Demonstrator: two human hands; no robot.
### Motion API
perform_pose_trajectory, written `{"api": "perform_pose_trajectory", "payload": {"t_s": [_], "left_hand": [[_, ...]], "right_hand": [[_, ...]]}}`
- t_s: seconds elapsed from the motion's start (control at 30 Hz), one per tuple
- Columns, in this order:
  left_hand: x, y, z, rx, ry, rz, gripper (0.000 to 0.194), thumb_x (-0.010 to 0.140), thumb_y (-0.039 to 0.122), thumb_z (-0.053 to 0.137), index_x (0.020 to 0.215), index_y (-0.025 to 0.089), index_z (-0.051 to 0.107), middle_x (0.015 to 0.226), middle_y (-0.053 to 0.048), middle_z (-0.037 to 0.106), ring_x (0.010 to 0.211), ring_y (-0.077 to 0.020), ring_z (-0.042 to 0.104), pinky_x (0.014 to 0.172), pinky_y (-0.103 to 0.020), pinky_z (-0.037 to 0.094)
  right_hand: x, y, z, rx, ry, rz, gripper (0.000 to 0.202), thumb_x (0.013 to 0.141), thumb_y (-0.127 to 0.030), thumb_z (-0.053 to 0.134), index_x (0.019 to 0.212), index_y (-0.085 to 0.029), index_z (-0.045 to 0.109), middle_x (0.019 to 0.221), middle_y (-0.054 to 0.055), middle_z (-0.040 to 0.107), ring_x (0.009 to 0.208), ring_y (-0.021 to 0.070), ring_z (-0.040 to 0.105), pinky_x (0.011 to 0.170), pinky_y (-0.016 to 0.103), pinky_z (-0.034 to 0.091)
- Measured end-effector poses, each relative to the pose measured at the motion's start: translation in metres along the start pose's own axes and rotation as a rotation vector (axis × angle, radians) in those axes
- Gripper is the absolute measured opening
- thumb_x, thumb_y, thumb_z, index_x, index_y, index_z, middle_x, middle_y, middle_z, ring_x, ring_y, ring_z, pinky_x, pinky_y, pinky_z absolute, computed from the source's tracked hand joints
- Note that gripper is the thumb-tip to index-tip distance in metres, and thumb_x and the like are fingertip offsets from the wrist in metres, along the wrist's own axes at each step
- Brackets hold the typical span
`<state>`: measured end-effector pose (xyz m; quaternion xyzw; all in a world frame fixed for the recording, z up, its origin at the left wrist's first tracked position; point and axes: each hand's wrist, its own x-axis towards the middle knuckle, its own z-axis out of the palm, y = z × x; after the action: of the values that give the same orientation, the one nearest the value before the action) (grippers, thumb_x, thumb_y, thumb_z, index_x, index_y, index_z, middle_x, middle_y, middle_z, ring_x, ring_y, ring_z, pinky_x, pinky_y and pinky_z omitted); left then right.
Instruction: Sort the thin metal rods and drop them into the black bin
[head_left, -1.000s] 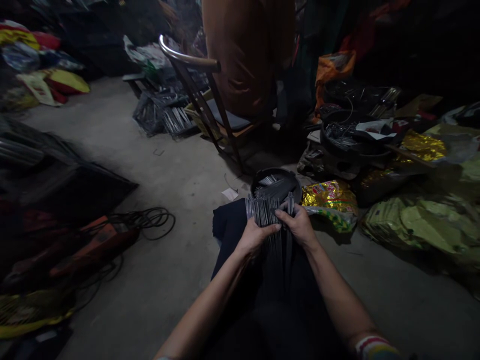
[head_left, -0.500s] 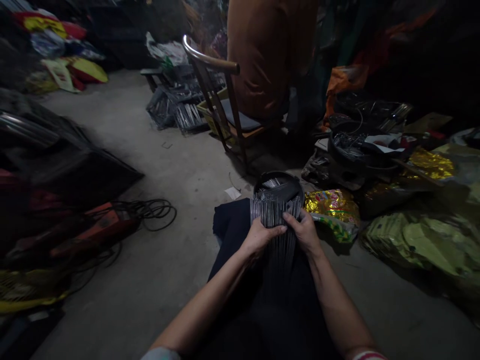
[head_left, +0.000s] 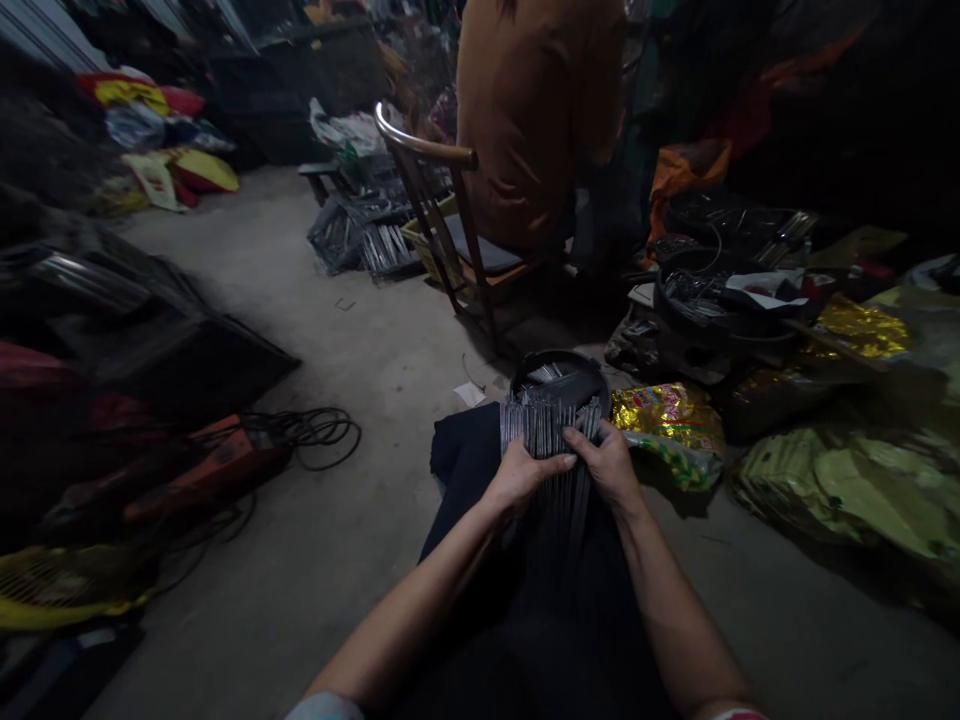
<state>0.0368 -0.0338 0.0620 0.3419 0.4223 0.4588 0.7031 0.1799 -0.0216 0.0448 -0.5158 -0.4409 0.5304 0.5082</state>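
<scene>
Vs 1 s ago: small bunch at the right hand has shifted left, gap to the main bundle mostly closed. Camera view has shifted too, so the chair and the person in a brown top sit farther right in frame.

Rod bundle: many thin, straight grey metal rods, side by side in a flat fan. Dull grey, small glints near the far ends, tips slightly uneven. Near ends fade into shadow, can't resolve them.

Long axis runs fore-aft, far ends pointing away from the wearer, near ends back toward the body. Mostly parallel; the few at the right hand lean, far ends to the right.

Location: between both hands, above the dark cloth on the lap. Left hand clamped on the left and middle of the bundle, thumb across the front. Right hand pinching the right edge, thumb on the front, near the left thumb. Fingers behind the rods hidden.

Just beyond the hands: round black container, more rods inside. Right of right hand: gold packet. Ahead-left of left hand: white scrap on the floor.
</scene>
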Motion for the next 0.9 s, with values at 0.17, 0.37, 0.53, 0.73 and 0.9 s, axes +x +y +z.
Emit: {"api": "perform_pose_trajectory", "payload": {"t_s": [0.17,0.37,0.53,0.73,0.9], "left_hand": [[0.0009,0.0001,-0.0004,0.033,0.007,-0.001,0.057,0.057,0.022,0.087,0.110,0.012,0.069,0.111,-0.013,0.072,0.108,-0.0295,0.065,0.103,-0.044,0.045],[0.0015,0.0006,0.0019,0.025,-0.038,0.033,0.059,0.059,0.022,0.086,0.114,0.012,0.068,0.114,-0.013,0.071,0.112,-0.0292,0.063,0.104,-0.042,0.044],[-0.0014,-0.0009,-0.0022,-0.037,-0.005,-0.031,0.050,0.061,0.023,0.084,0.107,0.011,0.069,0.104,-0.012,0.074,0.097,-0.0258,0.068,0.093,-0.038,0.050],[-0.0034,-0.0027,-0.0053,-0.072,0.061,-0.151,0.027,0.057,0.015,0.078,0.082,0.011,0.069,0.070,-0.004,0.071,0.059,-0.0173,0.064,0.064,-0.030,0.052],[-0.0013,-0.0072,-0.0074,-0.028,0.054,-0.135,0.029,0.057,0.015,0.078,0.085,0.010,0.069,0.069,-0.005,0.070,0.058,-0.0179,0.063,0.062,-0.031,0.051]], "right_hand": [[-0.0022,0.0009,-0.0041,0.047,-0.003,-0.001,0.029,0.071,-0.043,0.075,0.087,-0.020,0.066,0.078,0.001,0.067,0.073,0.0179,0.060,0.072,0.029,0.048],[0.0015,-0.0043,0.0034,-0.016,-0.017,-0.017,0.027,0.069,-0.042,0.077,0.075,-0.020,0.064,0.074,0.000,0.065,0.070,0.0173,0.059,0.071,0.029,0.047],[0.0007,0.0005,0.0013,0.072,-0.007,0.044,0.025,0.071,-0.040,0.074,0.083,-0.020,0.065,0.076,0.000,0.066,0.070,0.0171,0.060,0.070,0.029,0.048],[-0.0008,0.0056,0.0016,0.138,0.013,0.089,0.034,0.068,-0.040,0.077,0.092,-0.021,0.064,0.082,0.001,0.069,0.070,0.0173,0.063,0.068,0.029,0.051],[0.0011,0.0023,0.0049,0.078,0.019,0.089,0.033,0.067,-0.044,0.079,0.081,-0.020,0.061,0.069,-0.001,0.065,0.058,0.0155,0.059,0.058,0.028,0.049]]}}
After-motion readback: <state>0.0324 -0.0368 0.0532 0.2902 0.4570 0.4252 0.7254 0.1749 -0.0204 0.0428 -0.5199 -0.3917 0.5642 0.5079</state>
